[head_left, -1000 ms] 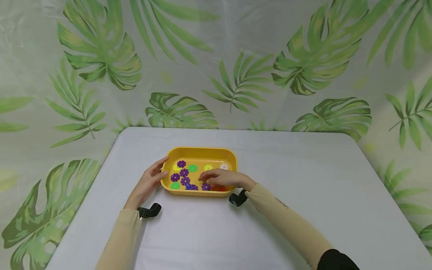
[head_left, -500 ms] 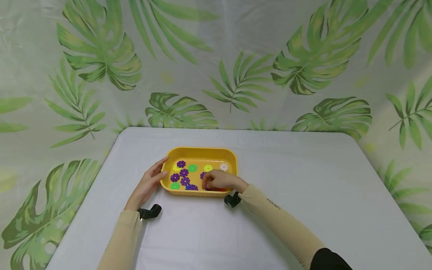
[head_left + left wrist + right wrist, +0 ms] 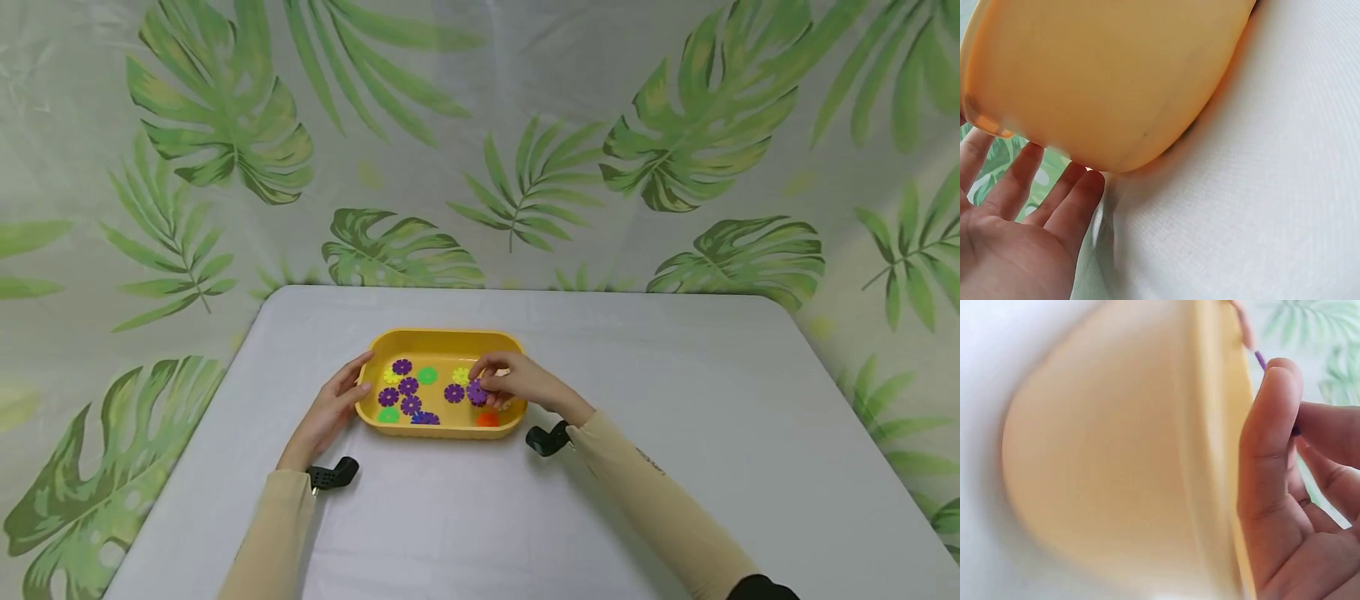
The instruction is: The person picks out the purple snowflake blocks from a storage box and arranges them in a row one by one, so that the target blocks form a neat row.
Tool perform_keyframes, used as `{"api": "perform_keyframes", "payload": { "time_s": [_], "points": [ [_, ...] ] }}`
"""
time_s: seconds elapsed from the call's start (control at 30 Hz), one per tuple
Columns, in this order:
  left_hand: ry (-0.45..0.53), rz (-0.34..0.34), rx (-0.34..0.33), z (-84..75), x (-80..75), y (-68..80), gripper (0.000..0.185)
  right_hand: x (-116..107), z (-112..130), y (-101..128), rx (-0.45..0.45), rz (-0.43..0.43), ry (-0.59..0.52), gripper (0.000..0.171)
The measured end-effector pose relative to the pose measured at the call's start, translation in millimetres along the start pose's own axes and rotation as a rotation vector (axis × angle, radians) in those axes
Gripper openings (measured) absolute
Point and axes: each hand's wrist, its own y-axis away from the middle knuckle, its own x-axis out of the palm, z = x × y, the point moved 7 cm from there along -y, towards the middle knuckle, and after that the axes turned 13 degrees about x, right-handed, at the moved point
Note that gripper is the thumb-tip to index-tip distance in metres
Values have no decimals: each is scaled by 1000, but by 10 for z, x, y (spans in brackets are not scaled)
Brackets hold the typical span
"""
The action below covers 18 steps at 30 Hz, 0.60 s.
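Note:
A yellow tray (image 3: 442,333) sits mid-table and holds several flower-shaped discs in purple, green, yellow and white. My right hand (image 3: 480,383) hovers over the tray's right half and pinches a purple disc (image 3: 476,392) between thumb and fingers. The right wrist view shows the thumb (image 3: 1270,419) by the tray's outer wall (image 3: 1110,487), with a sliver of the purple disc (image 3: 1260,360) above it. My left hand (image 3: 358,377) rests with straight fingers (image 3: 1060,197) against the tray's left end (image 3: 1104,81). An orange-red disc (image 3: 487,419) lies at the near right corner.
The tray stands on a grey-white table (image 3: 675,400) with rounded far corners, in front of a leaf-print backdrop (image 3: 225,125). Black wrist cameras (image 3: 333,472) (image 3: 547,438) sit on both beige sleeves just in front of the tray.
My right hand rose from the tray's near edge and moved back and right with a purple disc pinched in it, uncovering the orange-red disc. The left hand stayed put.

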Motion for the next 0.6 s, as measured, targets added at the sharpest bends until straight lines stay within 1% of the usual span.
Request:
{"api": "perform_keyframes", "payload": {
  "time_s": [0.13, 0.27, 0.37, 0.5, 0.6],
  "points": [
    [8, -5, -4, 12, -4, -1, 55, -373, -166, 142, 19, -102, -88, 21],
    [3, -13, -8, 12, -20, 10, 55, -667, -457, 242, 95, -204, -146, 25],
    [0, -15, -9, 10, -27, 16, 55, -774, -671, 282, 152, -238, -149, 25],
    [0, -9, -6, 15, -22, 10, 55, -823, -888, 281, 192, -237, -132, 25],
    [4, -4, -3, 28, -15, 0, 55, -839, -991, 273, 229, -239, -114, 25]
  ]
}}
